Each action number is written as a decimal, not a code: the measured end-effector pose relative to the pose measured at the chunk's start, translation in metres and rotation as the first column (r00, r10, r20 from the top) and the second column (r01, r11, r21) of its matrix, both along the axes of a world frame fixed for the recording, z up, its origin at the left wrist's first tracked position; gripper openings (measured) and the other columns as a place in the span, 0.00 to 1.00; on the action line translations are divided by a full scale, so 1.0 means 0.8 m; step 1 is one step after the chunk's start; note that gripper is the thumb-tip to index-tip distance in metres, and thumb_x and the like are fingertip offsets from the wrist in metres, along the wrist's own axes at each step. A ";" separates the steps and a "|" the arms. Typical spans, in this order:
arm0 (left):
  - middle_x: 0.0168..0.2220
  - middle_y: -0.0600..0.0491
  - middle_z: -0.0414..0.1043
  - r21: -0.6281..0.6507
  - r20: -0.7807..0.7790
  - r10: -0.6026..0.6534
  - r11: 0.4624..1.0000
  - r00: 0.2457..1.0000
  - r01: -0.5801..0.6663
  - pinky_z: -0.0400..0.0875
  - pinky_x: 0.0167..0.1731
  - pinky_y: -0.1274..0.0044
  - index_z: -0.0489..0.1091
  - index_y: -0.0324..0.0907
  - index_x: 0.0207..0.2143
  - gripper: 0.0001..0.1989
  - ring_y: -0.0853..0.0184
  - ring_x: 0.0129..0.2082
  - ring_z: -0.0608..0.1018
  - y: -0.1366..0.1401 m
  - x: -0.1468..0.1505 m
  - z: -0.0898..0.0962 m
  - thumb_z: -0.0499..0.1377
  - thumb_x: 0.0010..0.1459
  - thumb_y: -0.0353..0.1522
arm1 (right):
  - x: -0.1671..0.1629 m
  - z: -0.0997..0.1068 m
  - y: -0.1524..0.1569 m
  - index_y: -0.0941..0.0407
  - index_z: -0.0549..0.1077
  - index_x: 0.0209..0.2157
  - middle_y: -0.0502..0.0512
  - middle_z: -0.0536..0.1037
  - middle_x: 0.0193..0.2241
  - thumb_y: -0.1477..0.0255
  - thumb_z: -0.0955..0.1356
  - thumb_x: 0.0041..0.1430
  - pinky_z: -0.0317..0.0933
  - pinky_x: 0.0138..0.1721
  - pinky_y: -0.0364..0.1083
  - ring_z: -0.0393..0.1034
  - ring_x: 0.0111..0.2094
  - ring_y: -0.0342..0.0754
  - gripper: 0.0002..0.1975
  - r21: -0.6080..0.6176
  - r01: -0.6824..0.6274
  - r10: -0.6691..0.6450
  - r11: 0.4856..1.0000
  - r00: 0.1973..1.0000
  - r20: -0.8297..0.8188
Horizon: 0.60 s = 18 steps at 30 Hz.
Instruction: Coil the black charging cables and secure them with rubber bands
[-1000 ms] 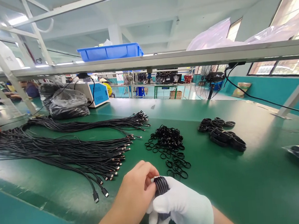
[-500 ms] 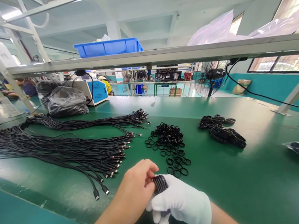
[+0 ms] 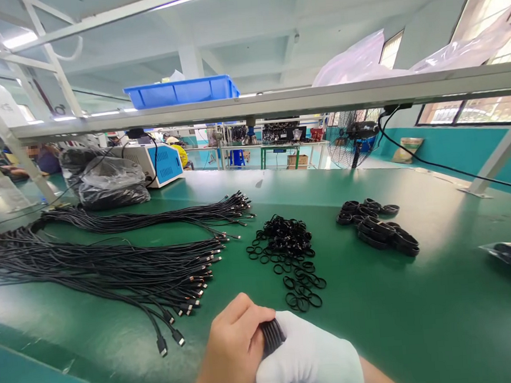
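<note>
Coiled cable [image 3: 272,336], black, sits at the bottom edge of the view, gripped between both your hands low over the green bench [image 3: 425,320]. Your bare left hand [image 3: 233,352] closes its fingers over the coil's top; your gloved right hand [image 3: 311,361] cups it from below. Step in hand, by my reading: binding the coil. Next calls for one band from the loose black rings [image 3: 300,282] just ahead. Beyond lie straight cables [image 3: 111,268] on the left and finished coils [image 3: 380,229] on the right.
</note>
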<state>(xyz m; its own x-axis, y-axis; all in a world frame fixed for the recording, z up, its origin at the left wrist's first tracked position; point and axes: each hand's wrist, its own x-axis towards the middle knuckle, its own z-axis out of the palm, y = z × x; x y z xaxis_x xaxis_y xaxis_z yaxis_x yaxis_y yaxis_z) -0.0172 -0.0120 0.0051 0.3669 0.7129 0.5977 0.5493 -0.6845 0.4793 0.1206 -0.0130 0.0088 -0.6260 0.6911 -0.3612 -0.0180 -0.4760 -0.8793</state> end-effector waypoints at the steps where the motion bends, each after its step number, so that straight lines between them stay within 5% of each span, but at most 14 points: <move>1: 0.25 0.55 0.66 -0.011 0.003 -0.004 1.000 1.000 0.004 0.68 0.24 0.81 0.73 0.42 0.32 0.18 0.71 0.24 0.72 0.000 0.000 0.000 0.46 0.53 0.19 | 0.000 0.001 0.000 0.62 0.69 0.16 0.49 0.69 0.13 0.78 0.69 0.33 0.61 0.16 0.36 0.64 0.14 0.38 0.03 -0.018 0.006 -0.006 1.000 1.000 -0.002; 8: 0.43 0.50 0.71 -0.299 -0.026 -0.011 0.954 1.000 0.003 0.71 0.43 0.74 0.69 0.46 0.48 0.18 0.65 0.41 0.74 0.001 -0.007 0.008 0.55 0.55 0.25 | 0.004 0.003 0.003 0.61 0.72 0.29 0.47 0.68 0.13 0.75 0.69 0.35 0.62 0.15 0.37 0.65 0.15 0.40 0.13 -0.054 0.033 -0.042 0.998 0.983 -0.180; 18: 0.42 0.42 0.72 -0.200 -0.210 0.035 0.977 0.977 -0.078 0.72 0.41 0.64 0.70 0.36 0.47 0.17 0.57 0.41 0.73 -0.004 0.000 -0.007 0.48 0.57 0.24 | 0.006 -0.001 0.006 0.62 0.69 0.22 0.49 0.68 0.14 0.74 0.69 0.34 0.61 0.13 0.38 0.64 0.15 0.40 0.09 -0.048 0.046 -0.053 0.998 0.987 -0.149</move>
